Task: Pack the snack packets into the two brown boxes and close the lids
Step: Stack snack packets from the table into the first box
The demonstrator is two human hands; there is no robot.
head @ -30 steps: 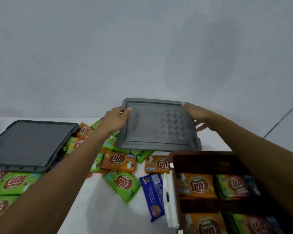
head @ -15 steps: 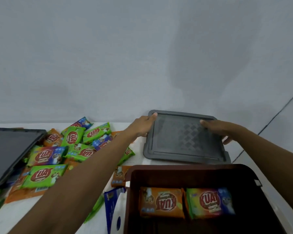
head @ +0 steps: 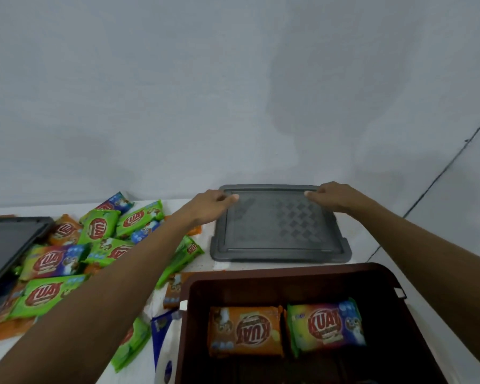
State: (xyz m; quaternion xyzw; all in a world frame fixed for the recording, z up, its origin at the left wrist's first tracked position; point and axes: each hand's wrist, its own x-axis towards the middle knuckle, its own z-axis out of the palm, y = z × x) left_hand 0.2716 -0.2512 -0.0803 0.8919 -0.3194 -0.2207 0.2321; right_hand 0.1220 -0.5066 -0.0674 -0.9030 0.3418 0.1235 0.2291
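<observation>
At the far edge of the tabletop (head: 367, 242), both hands are on the grey lid (head: 277, 231). The left hand (head: 208, 202) curls round its far left corner, thumb lying on top. The right hand (head: 333, 196) grips the far right corner the same way. The lid looks to lie flat, diamond pattern up, just beyond the brown box (head: 261, 281).

That box sits open at the near edge, between the two forearms. Inside, side by side against the far wall: an orange packet (head: 244, 331), its red oval reading "KUAT" upside down, and a green-and-purple packet (head: 326, 327), "KUAT" the right way up.

Over on the left half, a loose pile of packets (head: 94, 228), green, orange and blue, shows the same red KUAT oval. At the left edge, a second dark lid (head: 9, 242) rests tilted on that pile.
</observation>
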